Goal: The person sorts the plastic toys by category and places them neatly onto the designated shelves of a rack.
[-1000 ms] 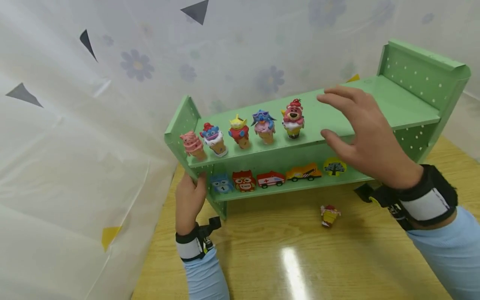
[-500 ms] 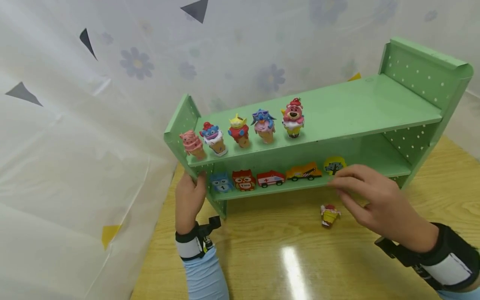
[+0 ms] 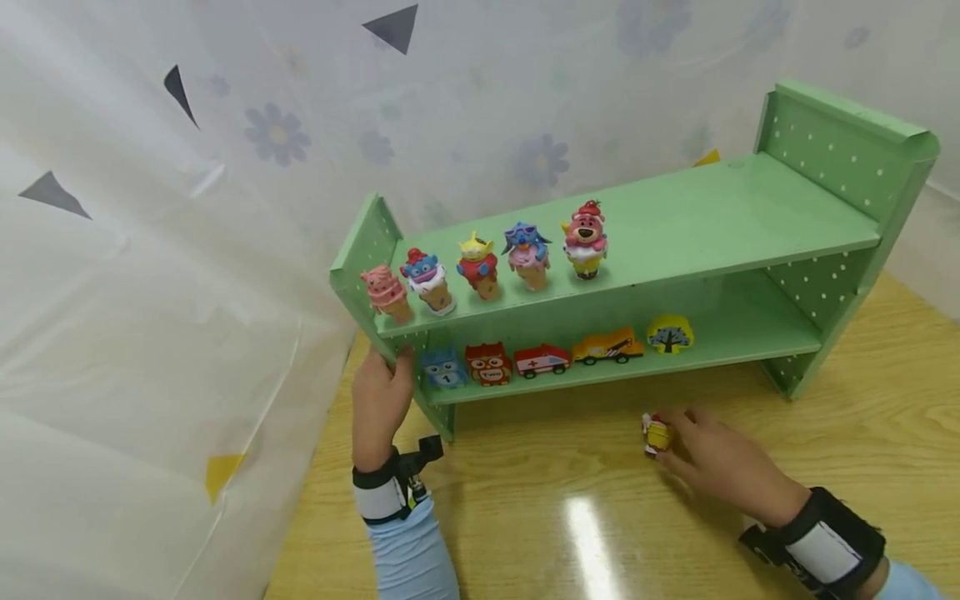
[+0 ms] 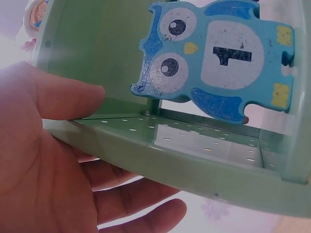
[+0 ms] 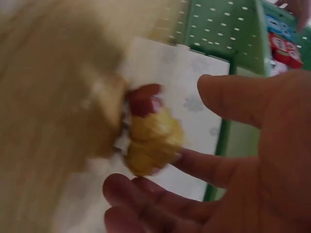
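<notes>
A green two-tier shelf (image 3: 705, 208) stands on the wooden table, and my left hand (image 3: 378, 408) grips its left side panel. In the left wrist view the thumb (image 4: 73, 99) lies on the inner side and the fingers behind the panel, near a blue owl block (image 4: 228, 53) marked 1. My right hand (image 3: 727, 467) reaches down to a small yellow ice-cream-cone figurine (image 3: 657, 435) with a red top, lying on the table. In the right wrist view the thumb is apart from the figurine (image 5: 153, 136), and one finger appears to touch it; the picture is blurred.
Several ice-cream-cone figurines, the pink bear one (image 3: 585, 237) rightmost, stand along the upper tier. On the lower tier sit a red owl block (image 3: 489, 364), an ambulance (image 3: 542, 361), an orange tow truck (image 3: 607, 346) and a tree block (image 3: 670, 334). Plastic sheeting (image 3: 187, 333) hangs behind.
My right hand has come down from above the upper tier, past the shelf's front, to the yellow figurine on the table. The left hand has stayed on the side panel.
</notes>
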Motion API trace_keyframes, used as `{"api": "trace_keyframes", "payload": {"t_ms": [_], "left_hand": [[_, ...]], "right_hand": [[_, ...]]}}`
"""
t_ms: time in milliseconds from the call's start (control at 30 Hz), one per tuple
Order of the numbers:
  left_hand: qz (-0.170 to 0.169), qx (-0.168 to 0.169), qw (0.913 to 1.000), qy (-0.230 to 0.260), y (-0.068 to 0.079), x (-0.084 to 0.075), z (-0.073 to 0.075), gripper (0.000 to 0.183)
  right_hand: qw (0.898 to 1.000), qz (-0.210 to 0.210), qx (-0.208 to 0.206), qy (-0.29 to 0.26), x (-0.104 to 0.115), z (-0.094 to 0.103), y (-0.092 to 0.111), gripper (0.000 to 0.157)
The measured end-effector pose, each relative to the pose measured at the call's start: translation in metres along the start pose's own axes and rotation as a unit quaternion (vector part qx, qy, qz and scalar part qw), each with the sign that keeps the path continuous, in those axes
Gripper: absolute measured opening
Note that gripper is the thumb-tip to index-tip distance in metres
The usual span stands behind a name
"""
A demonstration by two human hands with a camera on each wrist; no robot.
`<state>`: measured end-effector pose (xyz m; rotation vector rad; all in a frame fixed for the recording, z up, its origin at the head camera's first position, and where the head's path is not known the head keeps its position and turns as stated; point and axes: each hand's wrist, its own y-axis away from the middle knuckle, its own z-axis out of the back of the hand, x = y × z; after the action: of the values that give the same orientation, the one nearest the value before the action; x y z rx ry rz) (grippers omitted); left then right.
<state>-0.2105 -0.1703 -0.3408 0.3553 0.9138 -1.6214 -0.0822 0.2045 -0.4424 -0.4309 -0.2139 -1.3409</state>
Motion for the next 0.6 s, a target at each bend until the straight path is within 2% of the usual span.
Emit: {"api": "trace_keyframes", "payload": {"t_ms": [100,333,600], "left_hand": [[-0.003,-0.002,1.0000,-0.001,0.000,0.001,0.000,0.027],[-0.011,-0.008,0.9999,-0.004,0.000,0.003,-0.002,0.026],[-0.011,-0.010,0.9999,0.002,0.000,0.004,-0.002,0.026]], "right_hand": [[1.000,-0.020,0.010,-0.017,-0.003,-0.007,-0.002,0.050],[0.999,-0.007,-0.010,-0.035,-0.006,-0.012,-0.011,0.038],[0.997,-0.037,-0.019,-0.068,-0.005,-0.019,-0.023,0.032]]}}
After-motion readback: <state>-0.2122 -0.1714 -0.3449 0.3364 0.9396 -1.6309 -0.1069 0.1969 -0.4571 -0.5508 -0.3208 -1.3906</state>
